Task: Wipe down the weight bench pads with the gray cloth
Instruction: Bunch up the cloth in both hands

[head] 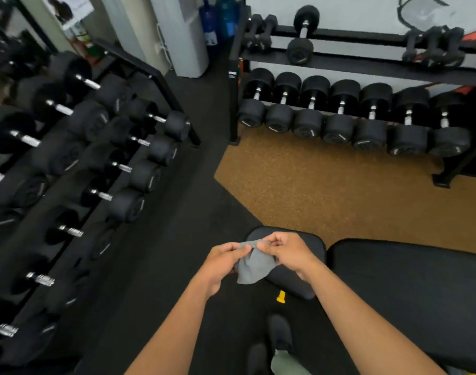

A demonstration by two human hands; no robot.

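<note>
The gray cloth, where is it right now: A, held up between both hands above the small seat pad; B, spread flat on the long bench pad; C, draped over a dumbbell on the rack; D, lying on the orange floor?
A: the gray cloth is pinched at its top edge by the left hand and the right hand, hanging over the small seat pad, not on the long bench pad.
</note>
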